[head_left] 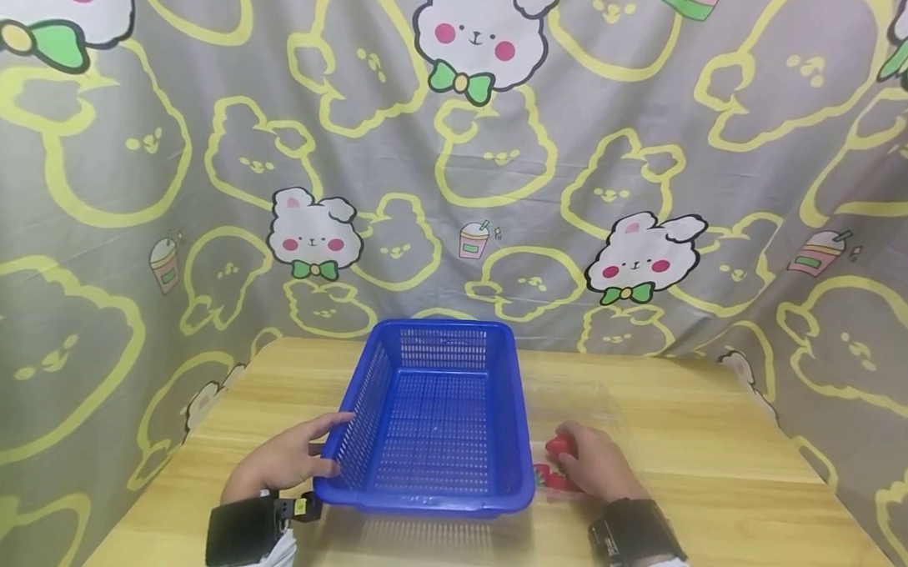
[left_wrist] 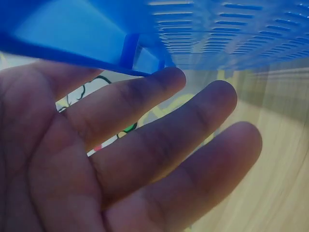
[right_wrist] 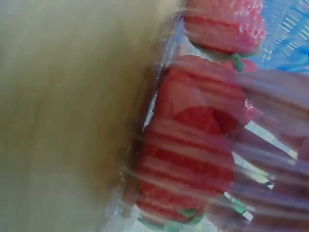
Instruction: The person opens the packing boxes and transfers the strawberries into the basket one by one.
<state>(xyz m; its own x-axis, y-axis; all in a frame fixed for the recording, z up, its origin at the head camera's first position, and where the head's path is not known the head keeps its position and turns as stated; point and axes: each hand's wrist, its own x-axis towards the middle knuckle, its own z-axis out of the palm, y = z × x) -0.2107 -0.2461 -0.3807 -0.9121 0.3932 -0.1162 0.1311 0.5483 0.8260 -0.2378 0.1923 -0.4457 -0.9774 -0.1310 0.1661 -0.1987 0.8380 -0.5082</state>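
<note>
A blue plastic basket [head_left: 432, 425] with slotted walls stands in the middle of the table. At its left side is my left hand [head_left: 295, 455], with the thumb and a fingertip over the rim. In the left wrist view, the other fingers [left_wrist: 164, 145] stretch out straight beside and below the basket wall. To the basket's right, my right hand [head_left: 596, 462] pinches a red strawberry [head_left: 559, 446] between thumb and fingers. More strawberries [head_left: 555, 481] lie below that hand in a clear plastic box. The right wrist view looks through the box wall [right_wrist: 155, 104] at large strawberries [right_wrist: 193, 150].
The clear box [head_left: 570, 388] is hard to see against the wooden table [head_left: 711, 459]. A grey curtain [head_left: 398, 165] with cartoon rabbits hangs behind the table and along both sides. Each wrist wears a black camera strap [head_left: 244, 533].
</note>
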